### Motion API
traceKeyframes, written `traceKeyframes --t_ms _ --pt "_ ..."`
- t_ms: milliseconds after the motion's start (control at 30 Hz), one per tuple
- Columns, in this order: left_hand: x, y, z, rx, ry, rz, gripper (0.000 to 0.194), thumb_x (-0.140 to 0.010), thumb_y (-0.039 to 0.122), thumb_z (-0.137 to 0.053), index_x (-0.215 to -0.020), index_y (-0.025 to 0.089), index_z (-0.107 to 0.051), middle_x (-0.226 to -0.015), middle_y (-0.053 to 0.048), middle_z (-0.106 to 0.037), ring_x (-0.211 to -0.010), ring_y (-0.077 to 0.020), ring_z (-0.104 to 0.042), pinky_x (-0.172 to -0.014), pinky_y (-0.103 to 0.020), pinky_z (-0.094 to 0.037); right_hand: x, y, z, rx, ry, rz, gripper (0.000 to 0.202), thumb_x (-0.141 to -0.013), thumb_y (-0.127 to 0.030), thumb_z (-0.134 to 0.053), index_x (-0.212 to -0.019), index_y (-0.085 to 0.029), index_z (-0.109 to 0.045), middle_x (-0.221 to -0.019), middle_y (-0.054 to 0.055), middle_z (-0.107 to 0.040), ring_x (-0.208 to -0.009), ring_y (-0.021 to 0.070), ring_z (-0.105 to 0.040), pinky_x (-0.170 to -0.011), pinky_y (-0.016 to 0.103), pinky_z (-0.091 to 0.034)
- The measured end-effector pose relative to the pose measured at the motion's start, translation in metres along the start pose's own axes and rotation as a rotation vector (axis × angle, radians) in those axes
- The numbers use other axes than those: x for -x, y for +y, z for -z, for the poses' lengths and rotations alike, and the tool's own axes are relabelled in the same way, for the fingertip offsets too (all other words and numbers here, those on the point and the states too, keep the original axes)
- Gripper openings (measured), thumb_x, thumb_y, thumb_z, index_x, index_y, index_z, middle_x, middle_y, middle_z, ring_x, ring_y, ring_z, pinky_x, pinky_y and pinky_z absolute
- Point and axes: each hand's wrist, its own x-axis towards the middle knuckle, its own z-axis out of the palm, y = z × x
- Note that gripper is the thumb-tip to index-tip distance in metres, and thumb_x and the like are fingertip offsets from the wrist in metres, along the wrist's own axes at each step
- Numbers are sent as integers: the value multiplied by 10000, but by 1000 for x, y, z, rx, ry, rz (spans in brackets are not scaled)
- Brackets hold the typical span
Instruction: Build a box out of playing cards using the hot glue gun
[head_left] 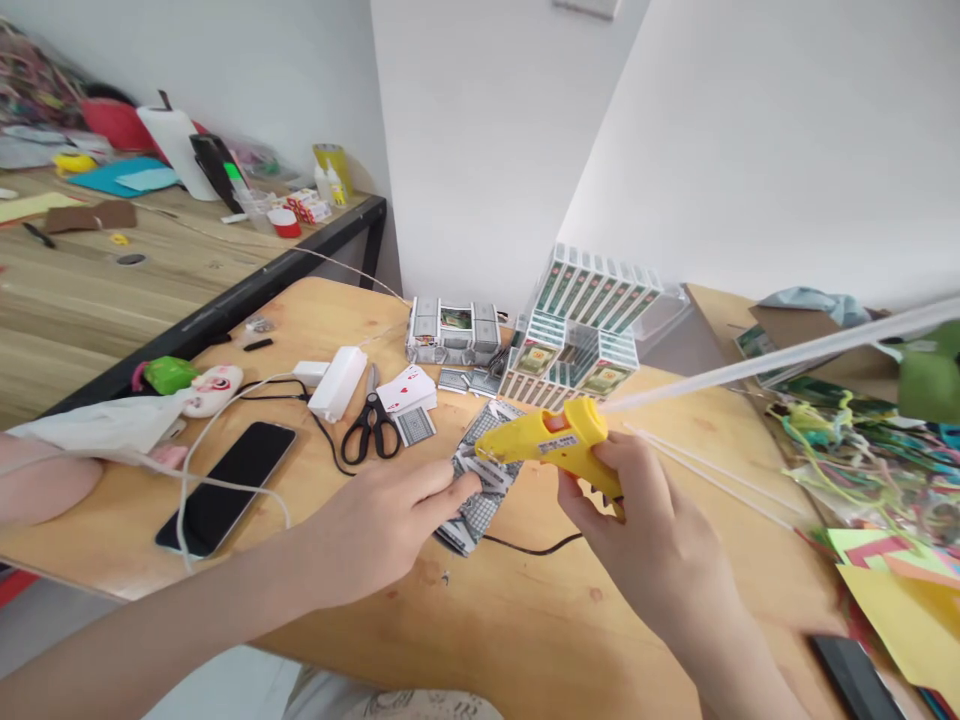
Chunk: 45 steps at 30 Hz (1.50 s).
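Note:
In my right hand (652, 500) is a yellow hot glue gun (559, 440), its fingers wrapped round the handle. A long translucent glue stick (780, 362) runs out of its back end toward the upper right. The nozzle points left and touches or hovers just over a piece built of grey-patterned playing cards (487, 495); I cannot tell which. My left hand (401, 520) grips the left side of that card piece, thumb and forefinger closed on it. Black scissors (369, 428) and loose playing cards (409, 390) lie just beyond my left hand.
A card-built structure (454, 332) and stacked card boxes (592, 290) stand at the back. On the left lie a phone (226, 487), a white power strip (337, 383) and tangled cables. Coloured paper (900, 600) and craft scraps crowd the right side. A black cord crosses below the card piece.

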Motion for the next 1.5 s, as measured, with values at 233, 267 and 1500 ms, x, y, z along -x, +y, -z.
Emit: traceKeyframes --t_ms 233,267,1500 --pt "0 -2 -3 -13 49 -9 431 -874 21 -348 -1252 146 -514 -885 -48 -633 -709 -149 -593 -511 -260 -417 5 -2 -1 13 20 59 132 -895 -209 -489 -1026 -192 -482 -992 87 -674 -677 135 -643 -491 212 -468" --pt "0 -2 -4 -16 65 -10 420 -883 29 -347 -1249 145 -517 -883 -49 -634 -710 -146 -591 -509 -254 -418 5 -2 -1 11 16 65 122 -896 -206 -486 -1017 -193 -482 -984 85 -672 -675 136 -641 -489 212 -464" --pt "-1 1 4 29 111 20 415 -919 43 -332 -1238 171 -565 -803 -24 -614 -687 -112 -588 -603 -220 -487 -3 1 4 57 -38 -7 121 -766 -121 -455 -811 -229 -428 -711 6 -621 -477 115 -499 -426 213 -391"
